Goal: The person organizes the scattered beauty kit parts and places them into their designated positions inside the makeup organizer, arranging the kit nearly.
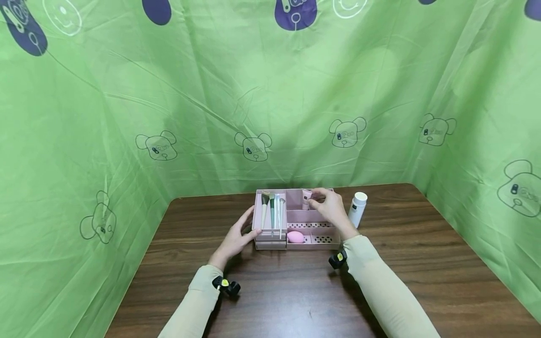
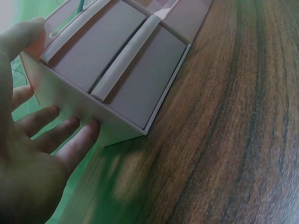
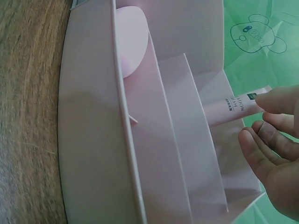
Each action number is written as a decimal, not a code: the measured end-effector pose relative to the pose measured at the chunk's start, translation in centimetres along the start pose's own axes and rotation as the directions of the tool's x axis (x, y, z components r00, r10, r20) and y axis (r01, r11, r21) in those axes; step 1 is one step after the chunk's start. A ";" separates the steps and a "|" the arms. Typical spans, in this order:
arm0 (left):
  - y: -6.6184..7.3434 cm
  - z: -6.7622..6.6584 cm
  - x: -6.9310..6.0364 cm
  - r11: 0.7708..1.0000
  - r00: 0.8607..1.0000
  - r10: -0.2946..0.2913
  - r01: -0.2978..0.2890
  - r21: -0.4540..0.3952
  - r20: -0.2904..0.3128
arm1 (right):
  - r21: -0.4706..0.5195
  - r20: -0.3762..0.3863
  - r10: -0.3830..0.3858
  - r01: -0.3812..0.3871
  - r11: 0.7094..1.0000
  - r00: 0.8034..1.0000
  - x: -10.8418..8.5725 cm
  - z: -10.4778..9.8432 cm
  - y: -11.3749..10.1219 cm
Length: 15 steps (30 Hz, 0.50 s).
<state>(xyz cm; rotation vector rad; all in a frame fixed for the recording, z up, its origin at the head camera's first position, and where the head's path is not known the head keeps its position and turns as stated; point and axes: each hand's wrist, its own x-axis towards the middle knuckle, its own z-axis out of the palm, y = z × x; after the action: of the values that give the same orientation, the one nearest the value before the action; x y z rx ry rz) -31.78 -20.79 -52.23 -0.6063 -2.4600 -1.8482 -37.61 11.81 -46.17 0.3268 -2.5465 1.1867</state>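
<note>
A pink desktop organizer [image 1: 313, 216] stands on the table. My left hand [image 1: 234, 238] rests against its left side, fingers [image 2: 77, 140] along the side wall and thumb over the upper edge, near two drawers [image 2: 140, 70]. With thumb and fingertips, my right hand [image 1: 331, 207] pinches the top end of a small pink squeeze tube [image 3: 229, 108]. The tube stands in the organizer's back compartment, its lower end hidden behind a divider [image 3: 198, 112]. Makeup brushes [image 1: 272, 209] lie in the left top tray. A pink makeup sponge [image 1: 295, 237] sits in the front compartment.
A white bottle [image 1: 358, 209] with a white cap stands to the right of the organizer, just beyond my right wrist. The dark wooden table [image 1: 279, 291] is surrounded by green printed cloth [image 1: 262, 94] at the back and both sides.
</note>
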 end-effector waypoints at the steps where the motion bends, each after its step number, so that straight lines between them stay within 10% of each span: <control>1: 0.1 0.0 0.0 1.000 1.000 0.003 -0.003 0.004 0.003 | -0.004 -0.002 -0.007 0.007 1.000 1.000 0.0 -0.1 0.0; 15: 3.6 -0.1 -0.8 1.000 0.999 -0.001 0.002 -0.015 0.047 | 0.037 -0.035 -0.013 0.015 0.999 0.999 -0.3 -2.8 -0.5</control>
<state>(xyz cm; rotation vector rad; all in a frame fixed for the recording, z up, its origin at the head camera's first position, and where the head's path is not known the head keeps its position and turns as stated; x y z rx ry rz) -29.92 -20.32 -49.02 -0.6559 -2.4778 -1.8762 -36.68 13.65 -44.23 0.3294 -2.4909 1.2256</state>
